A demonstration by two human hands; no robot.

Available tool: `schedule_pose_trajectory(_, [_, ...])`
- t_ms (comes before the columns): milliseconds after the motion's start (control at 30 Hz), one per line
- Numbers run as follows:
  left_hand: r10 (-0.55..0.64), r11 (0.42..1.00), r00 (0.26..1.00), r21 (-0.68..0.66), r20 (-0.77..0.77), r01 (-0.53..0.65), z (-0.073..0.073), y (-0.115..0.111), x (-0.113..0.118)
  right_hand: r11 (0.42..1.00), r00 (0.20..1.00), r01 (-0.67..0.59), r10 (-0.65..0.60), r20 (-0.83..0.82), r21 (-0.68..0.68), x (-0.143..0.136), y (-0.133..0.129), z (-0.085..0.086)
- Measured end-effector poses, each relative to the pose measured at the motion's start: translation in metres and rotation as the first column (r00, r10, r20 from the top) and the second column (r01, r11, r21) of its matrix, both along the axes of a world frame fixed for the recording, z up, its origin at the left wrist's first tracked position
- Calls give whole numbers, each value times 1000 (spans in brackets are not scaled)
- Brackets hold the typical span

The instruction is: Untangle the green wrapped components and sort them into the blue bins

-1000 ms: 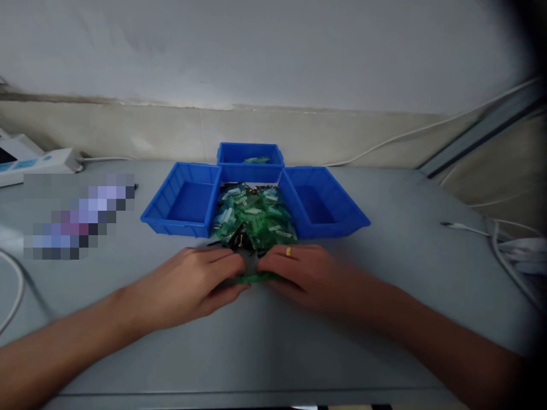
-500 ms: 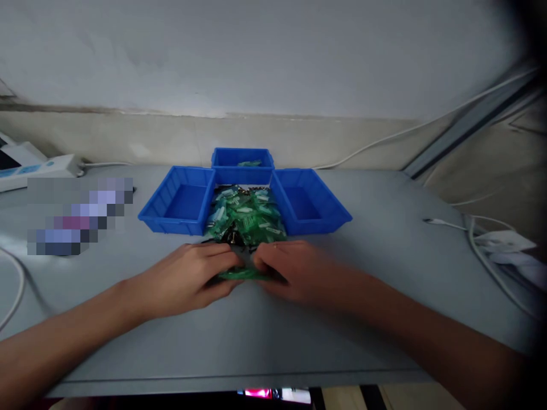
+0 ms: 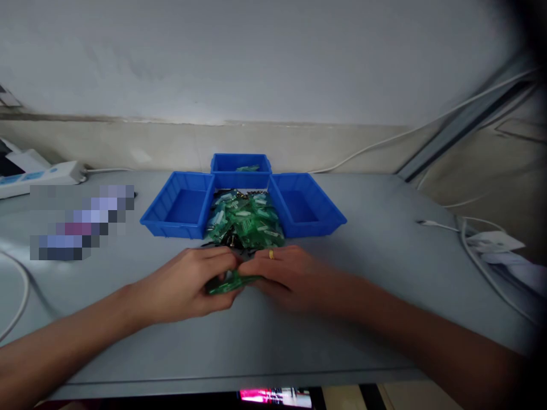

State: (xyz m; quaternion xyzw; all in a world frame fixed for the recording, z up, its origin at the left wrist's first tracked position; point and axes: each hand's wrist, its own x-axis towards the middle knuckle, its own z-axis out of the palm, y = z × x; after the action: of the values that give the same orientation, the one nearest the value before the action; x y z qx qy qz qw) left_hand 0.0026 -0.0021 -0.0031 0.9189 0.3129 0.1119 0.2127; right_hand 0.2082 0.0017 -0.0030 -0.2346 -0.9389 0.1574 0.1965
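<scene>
Low over the table, my left hand [image 3: 196,280] is closed on a small shiny green plastic packet [image 3: 233,282], thumb below and fingers above. My right hand [image 3: 290,276], with a gold-coloured ring, pinches the packet's right end. What the packet contains cannot be made out. Just beyond my hands lies a heap of similar green packets [image 3: 245,219] with whitish patches, and some dark and gold-coloured bits among them. Blue bins enclose the heap: a left bin [image 3: 173,229], a right bin [image 3: 318,228] and a back bin [image 3: 241,179]. A few green pieces lie in the back bin.
A power strip [image 3: 47,176] lies at the far left, with a pixelated patch before it. White cables [image 3: 491,279] and crumpled white material [image 3: 496,242] are at the right. The grey table [image 3: 205,353] meets a wall behind; a lit screen [image 3: 276,397] shows under its front edge.
My right hand has shifted slightly left, closer to my left hand, and its ring now shows. The green packet has tilted, its left end lower. The camera view has moved slightly.
</scene>
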Motion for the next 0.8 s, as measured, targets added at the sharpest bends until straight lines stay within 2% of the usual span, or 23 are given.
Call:
schedule_pose_trajectory(233, [72, 997, 997, 28, -2, -72, -2, 3, -1, 998, 998, 54, -52, -41, 37, 0, 3, 0])
schedule_pose_trajectory(400, [23, 1000, 1000, 16, -16, -22, -4, -2, 3, 989, 997, 24, -13, -80, 146, -4, 3, -2])
schedule_pose_trajectory(533, [38, 999, 999, 22, 29, -38, -6, -2, 2, 974, 997, 64, -54, -54, 215, -2, 3, -3])
schedule_pose_trajectory(667, [46, 998, 998, 33, 51, -48, -4, 1, 0, 980, 995, 98, -89, -55, 174, 1, 4, 3])
schedule_pose_trajectory(800, [59, 992, 984, 100, 167, -77, 2, 2, -2, 991, 991, 127, -129, 43, 48, 1, 6, 10])
